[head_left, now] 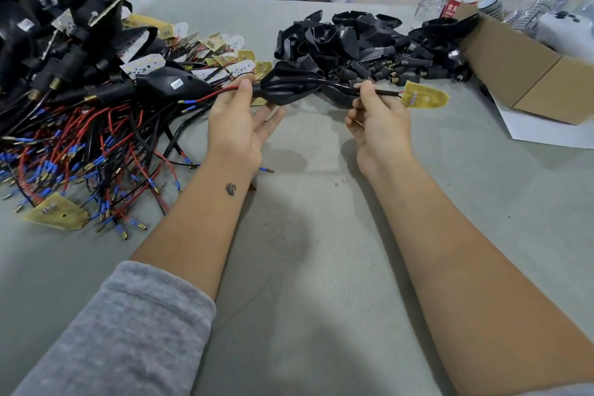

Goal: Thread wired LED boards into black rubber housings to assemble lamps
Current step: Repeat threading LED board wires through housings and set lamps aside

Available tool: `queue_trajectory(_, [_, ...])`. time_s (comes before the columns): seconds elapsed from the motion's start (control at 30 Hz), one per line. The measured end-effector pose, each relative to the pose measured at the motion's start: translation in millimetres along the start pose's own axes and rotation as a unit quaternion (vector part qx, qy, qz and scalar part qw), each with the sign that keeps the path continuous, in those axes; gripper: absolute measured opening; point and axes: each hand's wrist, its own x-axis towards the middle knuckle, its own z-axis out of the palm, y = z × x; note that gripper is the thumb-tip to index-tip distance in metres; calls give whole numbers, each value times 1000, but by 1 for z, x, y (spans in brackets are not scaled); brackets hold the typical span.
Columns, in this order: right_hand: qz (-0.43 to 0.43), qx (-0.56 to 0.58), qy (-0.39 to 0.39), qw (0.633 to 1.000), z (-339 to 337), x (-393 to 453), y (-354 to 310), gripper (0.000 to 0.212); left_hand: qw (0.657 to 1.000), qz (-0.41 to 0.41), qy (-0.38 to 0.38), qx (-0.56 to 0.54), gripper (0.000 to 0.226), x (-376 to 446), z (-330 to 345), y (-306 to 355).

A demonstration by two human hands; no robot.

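While the person holds one lamp half-assembled above the bench (321, 235), most of the job plainly lies ahead. Their left hand (236, 125) pinches the stem end of a black rubber housing (283, 87) between thumb and forefinger, the other fingers spread loose beneath it. Their right hand (376, 120) pinches the sleeved wire (384, 92) just short of the yellow LED board (424, 98), which hangs clear of the housing on the right. Red lead (218, 93) emerges at the left, so the wire seems to run right through, though the dark rubber makes that hard to confirm. To my eye, what remains is drawing the board in and seating it. At far left sits a heap of what look like finished lamps (64, 42). Loose wired boards (96, 145) and empty housings (360, 42) lie piled in quantity, so many units remain.
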Motion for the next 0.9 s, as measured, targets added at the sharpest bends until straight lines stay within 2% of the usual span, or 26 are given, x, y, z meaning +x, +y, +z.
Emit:
queue_trajectory(0.07, [-11, -18, 5, 1000, -1, 0, 1, 12, 1000, -3, -1, -2, 14, 1, -1, 1])
queue_trajectory(0.2, [-87, -100, 37, 990, 0, 1, 4, 9, 999, 24, -19, 45, 22, 1, 0, -1])
queue_trajectory(0.33, [-122, -138, 19, 983, 1, -1, 5, 12, 999, 6, -33, 26, 25, 0, 1, 0])
queue_trajectory(0.5, [-107, -140, 0, 984, 2, -4, 5, 16, 998, -38, -45, -31, 20, 1, -1, 0])
queue_trajectory(0.67, [-80, -121, 1, 989, -1, -2, 3, 15, 996, -49, -73, -9, 12, 2, -3, 1])
queue_trajectory(0.9, [-70, -92, -73, 991, 0, -6, 3, 12, 989, -99, -102, 30, 34, 0, 0, -1])
